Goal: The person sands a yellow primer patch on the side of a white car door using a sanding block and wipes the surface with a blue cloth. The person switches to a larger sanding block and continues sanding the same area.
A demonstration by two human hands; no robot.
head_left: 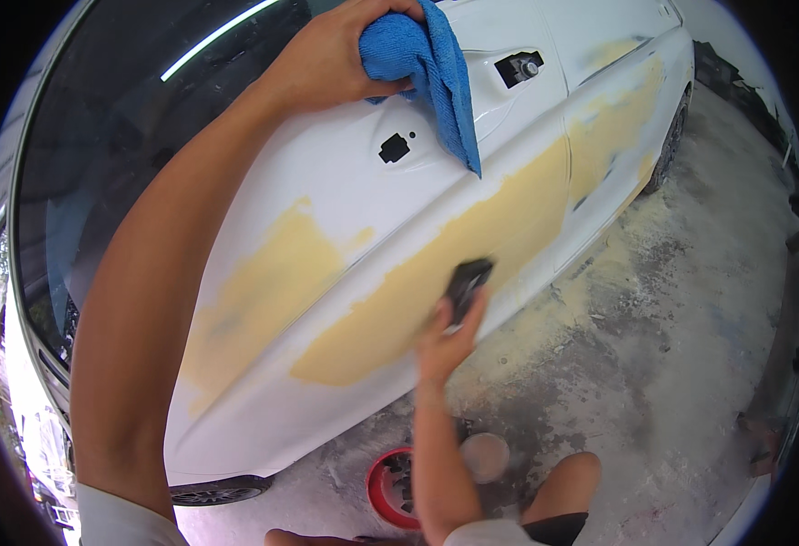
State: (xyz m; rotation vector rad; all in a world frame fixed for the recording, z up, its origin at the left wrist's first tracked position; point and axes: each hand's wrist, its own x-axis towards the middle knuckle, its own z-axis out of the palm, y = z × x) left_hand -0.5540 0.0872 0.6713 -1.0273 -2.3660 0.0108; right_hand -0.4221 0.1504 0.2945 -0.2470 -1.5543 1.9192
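Note:
A bunched blue cloth (pixel 422 68) is gripped in my left hand (pixel 326 59), up by the car's side, with one corner hanging over the white panel. Lower down, my right hand (pixel 447 350) has its fingers round a dark hand sanding block (pixel 468 282), slightly blurred. The block lies over a long yellow filler patch (pixel 390 318) on the lower part of the white car body (pixel 276 182); firm contact is hard to judge. Another yellow filler patch (pixel 263 282) spreads on the panel to the left. Dark handle openings (pixel 394 148) show near the cloth.
Below my right forearm, a red basin (pixel 377 487) with dark pieces inside stands on the dusty concrete floor (pixel 672 364). A pale round container (pixel 485 458) is beside it. Car wheels (pixel 672 146) show at both ends, and a dark window (pixel 135 118) fills the upper left.

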